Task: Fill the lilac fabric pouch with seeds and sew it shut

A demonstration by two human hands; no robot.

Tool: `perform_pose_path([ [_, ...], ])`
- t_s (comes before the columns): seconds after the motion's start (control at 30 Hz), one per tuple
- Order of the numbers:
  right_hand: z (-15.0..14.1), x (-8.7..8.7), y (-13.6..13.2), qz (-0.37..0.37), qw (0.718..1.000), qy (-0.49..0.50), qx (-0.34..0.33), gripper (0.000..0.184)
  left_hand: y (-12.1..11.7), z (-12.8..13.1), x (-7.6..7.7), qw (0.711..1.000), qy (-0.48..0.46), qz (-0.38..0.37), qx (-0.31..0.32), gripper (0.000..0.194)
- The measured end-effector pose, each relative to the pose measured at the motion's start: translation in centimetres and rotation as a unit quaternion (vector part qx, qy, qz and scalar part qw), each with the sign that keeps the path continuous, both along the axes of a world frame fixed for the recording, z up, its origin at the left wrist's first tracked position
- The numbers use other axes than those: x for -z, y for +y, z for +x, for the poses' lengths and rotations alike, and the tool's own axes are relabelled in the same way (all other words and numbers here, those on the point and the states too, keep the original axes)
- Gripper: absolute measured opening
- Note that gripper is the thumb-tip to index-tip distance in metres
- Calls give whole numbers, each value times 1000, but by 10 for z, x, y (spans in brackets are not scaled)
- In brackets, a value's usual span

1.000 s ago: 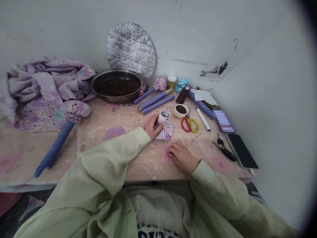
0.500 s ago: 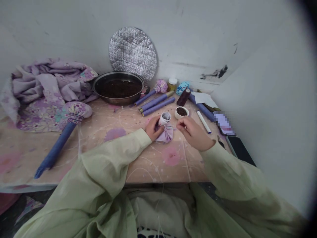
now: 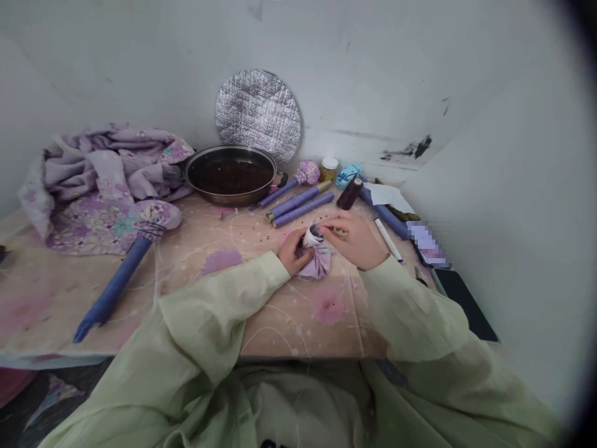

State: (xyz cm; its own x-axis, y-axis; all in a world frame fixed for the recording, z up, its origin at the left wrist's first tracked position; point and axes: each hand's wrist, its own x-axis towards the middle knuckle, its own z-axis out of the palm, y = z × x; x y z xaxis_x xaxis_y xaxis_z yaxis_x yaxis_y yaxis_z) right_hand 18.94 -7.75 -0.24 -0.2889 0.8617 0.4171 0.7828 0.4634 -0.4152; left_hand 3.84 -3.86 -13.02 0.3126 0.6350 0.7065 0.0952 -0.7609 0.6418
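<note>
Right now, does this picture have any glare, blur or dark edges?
In the head view, light is soft and diffuse; the silver disc shows bright glints; the right border falls into curved darkness; a lit screen is pixelated; fine detail around the right hand and white roll looks soft.

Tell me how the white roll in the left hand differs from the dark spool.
Colour: the white roll is pale, while the dark spool is deep purplish brown.

Hold: the left hand grips the white roll; neither of the hands grips the dark spool.

Covering: lilac cloth bunches around the white roll's lower end; the dark spool has none.

Both are roughly cylindrical.
</note>
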Motion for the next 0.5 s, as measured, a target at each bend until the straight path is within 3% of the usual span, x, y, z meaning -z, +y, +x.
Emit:
perform_pose_path([
  [0.1, 3, -4, -2, -9, 999, 42, 12, 18, -2, 0, -3, 1000, -5, -4, -10, 45],
  [0.23, 7, -5, -1, -22, 995, 95, 6, 16, -4, -1, -7, 1000, -18, -9, -15, 31],
  [0.43, 10, -6, 7, -53, 987, 107, -105, 18, -5, -2, -10, 1000, -23, 5, 5, 29],
  [0.5, 9, -3, 8, -71, 982, 93, -149, 33, -4, -3, -10, 1000, -14, 4, 14, 31],
])
